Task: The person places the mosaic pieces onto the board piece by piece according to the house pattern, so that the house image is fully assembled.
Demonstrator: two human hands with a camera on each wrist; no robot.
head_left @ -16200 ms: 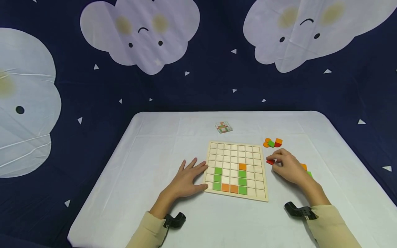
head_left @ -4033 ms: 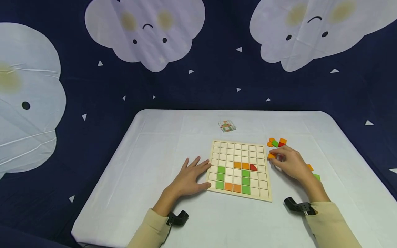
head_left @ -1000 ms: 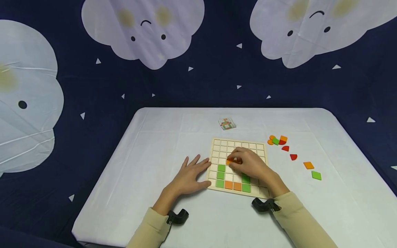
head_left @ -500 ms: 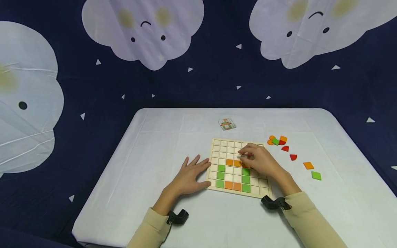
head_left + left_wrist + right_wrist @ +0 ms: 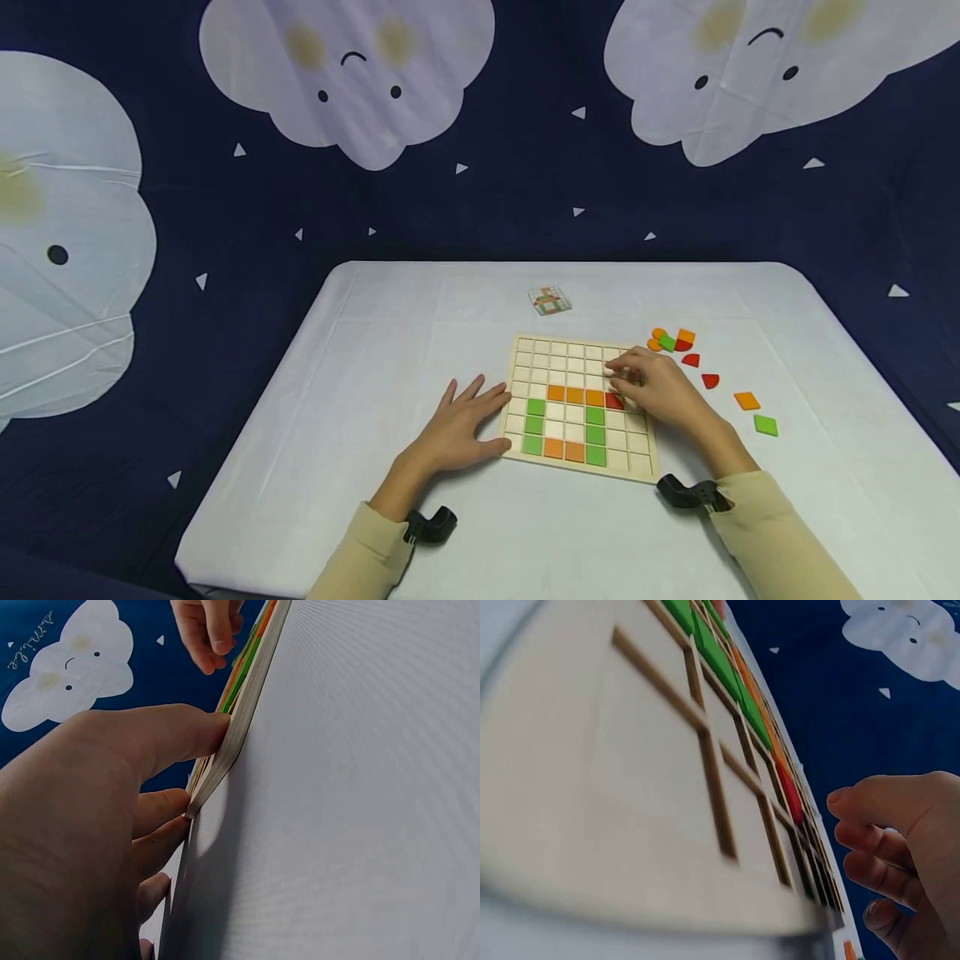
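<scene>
A wooden grid board [image 5: 558, 350] lies on the white table. My left hand [image 5: 453, 433] has spread fingers, with fingertips and thumb at the board's left edge; the left wrist view shows the thumb [image 5: 176, 735] on the rim. Over the board's right side is my right hand [image 5: 660, 387], fingers loosely bent and nothing between them. Just below its fingertips sits a red quarter-circle tile [image 5: 613, 401], at the right end of a row of three orange square tiles [image 5: 574, 396]. Green square tiles [image 5: 595, 436] form two columns under that row, joined at the bottom by two orange tiles [image 5: 553, 448].
Loose pieces lie right of the board: a cluster with orange discs [image 5: 655, 344] and a green tile [image 5: 667, 342], two red quarter-circles [image 5: 710, 381], an orange tile [image 5: 747, 401] and a green tile [image 5: 766, 425]. A small pattern card [image 5: 550, 300] lies behind the board.
My right hand has let go of an orange tile at the row's left end and moved right along the row, to above the red tile. The left hand has stayed in place.
</scene>
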